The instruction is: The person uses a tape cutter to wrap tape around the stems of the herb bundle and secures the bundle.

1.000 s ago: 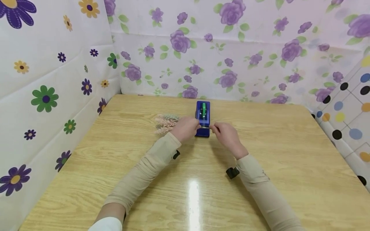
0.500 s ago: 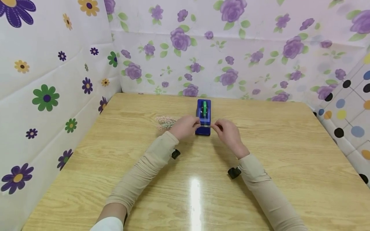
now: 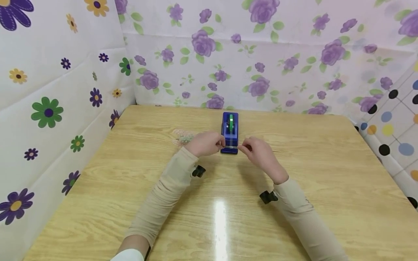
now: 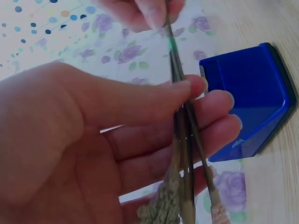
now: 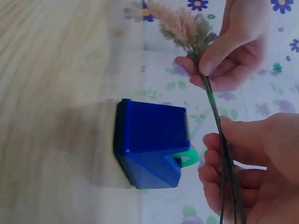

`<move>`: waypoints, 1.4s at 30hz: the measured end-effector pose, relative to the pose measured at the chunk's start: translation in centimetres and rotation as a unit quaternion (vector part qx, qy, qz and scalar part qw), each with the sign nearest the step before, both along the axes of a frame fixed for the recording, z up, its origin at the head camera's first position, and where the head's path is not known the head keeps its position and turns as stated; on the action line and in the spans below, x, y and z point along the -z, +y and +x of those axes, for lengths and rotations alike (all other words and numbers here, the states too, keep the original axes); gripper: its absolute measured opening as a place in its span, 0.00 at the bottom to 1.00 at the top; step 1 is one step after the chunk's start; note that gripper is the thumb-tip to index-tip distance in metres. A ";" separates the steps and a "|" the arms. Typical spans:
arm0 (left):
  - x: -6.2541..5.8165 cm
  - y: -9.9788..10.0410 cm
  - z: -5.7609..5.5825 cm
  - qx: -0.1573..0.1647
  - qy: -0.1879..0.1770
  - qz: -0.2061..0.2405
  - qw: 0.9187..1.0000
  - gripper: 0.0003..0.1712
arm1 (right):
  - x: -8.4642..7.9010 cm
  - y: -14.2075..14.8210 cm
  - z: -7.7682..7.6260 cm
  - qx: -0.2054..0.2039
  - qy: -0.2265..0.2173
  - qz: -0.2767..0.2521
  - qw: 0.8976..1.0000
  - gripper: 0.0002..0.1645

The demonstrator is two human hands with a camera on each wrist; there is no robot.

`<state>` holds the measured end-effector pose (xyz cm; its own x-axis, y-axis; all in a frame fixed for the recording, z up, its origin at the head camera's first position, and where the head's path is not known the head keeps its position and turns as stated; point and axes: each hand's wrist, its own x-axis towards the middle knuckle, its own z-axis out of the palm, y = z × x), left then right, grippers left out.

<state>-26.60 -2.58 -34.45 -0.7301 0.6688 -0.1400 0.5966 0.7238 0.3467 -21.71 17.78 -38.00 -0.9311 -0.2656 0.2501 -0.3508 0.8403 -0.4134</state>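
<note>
A small bunch of dried flowers (image 5: 187, 30), pinkish and grey-green, lies sideways across both hands with its thin dark stems (image 4: 180, 107) together. My left hand (image 3: 205, 144) pinches the stems just below the flower heads, thumb against fingers. Farther down the stems, my right hand (image 3: 261, 154) pinches them between thumb and fingers. Between the hands, the stems cross over the front of a blue tape dispenser (image 3: 229, 150). Its green tape roll (image 3: 231, 123) sits at the far end. A greenish shiny patch (image 5: 212, 100) shows on the stems between the two hands.
The wooden table (image 3: 163, 217) extends around the dispenser, with a glare streak near its front. Flowered cloth (image 3: 196, 72) hangs behind and at the left; dotted cloth (image 3: 388, 145) hangs at the right. Black cameras (image 3: 268, 197) sit at the wrists.
Both hands first moved slightly away, then came back toward the person with the stems. The flower heads have turned, showing more grey-green, and a clear strip shows more plainly over the dispenser's front.
</note>
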 end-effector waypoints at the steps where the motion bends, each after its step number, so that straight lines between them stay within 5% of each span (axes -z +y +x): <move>1: 0.0 -0.1 0.0 -0.001 -0.001 0.002 1.000 0.13 | 0.1 0.0 -0.1 -0.001 -0.004 -0.002 1.000 0.15; 14: -0.2 -0.4 -0.4 -0.041 -0.019 0.049 0.998 0.11 | 0.9 0.1 -0.6 0.019 0.001 -0.014 1.000 0.12; 28: 1.4 0.1 -0.9 -0.060 -0.008 0.057 0.997 0.12 | 0.8 0.2 -0.9 0.021 -0.031 -0.019 0.999 0.13; 42: 1.7 0.6 -1.0 -0.090 -0.002 0.046 0.995 0.11 | 1.5 -0.2 -0.9 0.031 0.013 -0.036 0.999 0.09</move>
